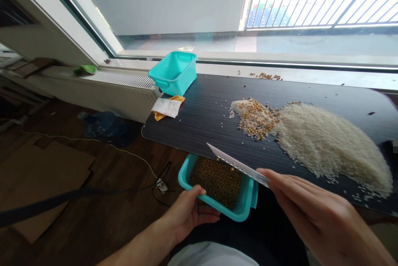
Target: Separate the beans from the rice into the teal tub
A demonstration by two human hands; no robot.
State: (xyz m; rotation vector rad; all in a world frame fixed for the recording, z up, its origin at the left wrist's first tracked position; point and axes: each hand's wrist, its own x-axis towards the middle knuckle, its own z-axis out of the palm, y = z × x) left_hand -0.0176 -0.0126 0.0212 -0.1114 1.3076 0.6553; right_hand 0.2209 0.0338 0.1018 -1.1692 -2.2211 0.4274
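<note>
My left hand (pixel 194 210) grips the near rim of a turquoise plastic bin (pixel 238 213), thumb inside and fingers underneath. The bin sits just below the table's front edge and holds many small brown, pea-like grains (pixel 216 179). In my right hand (pixel 311 203) is a thin white card (pixel 238 164), slanted over the bin's far edge. A few grains lie by the card's lower edge. Behind it on the table rests a small pile of the round grains mixed with rice (pixel 256 118). This pile touches a large heap of white rice (pixel 326 141).
An identical turquoise bin (pixel 175 77) stands at the table's back left corner, near a folded white and orange cloth (pixel 168 107). Scattered grains (pixel 269 76) lie along the windowsill. A radiator (pixel 124 87), a blue water bottle (pixel 107 127) and a cable are on the left.
</note>
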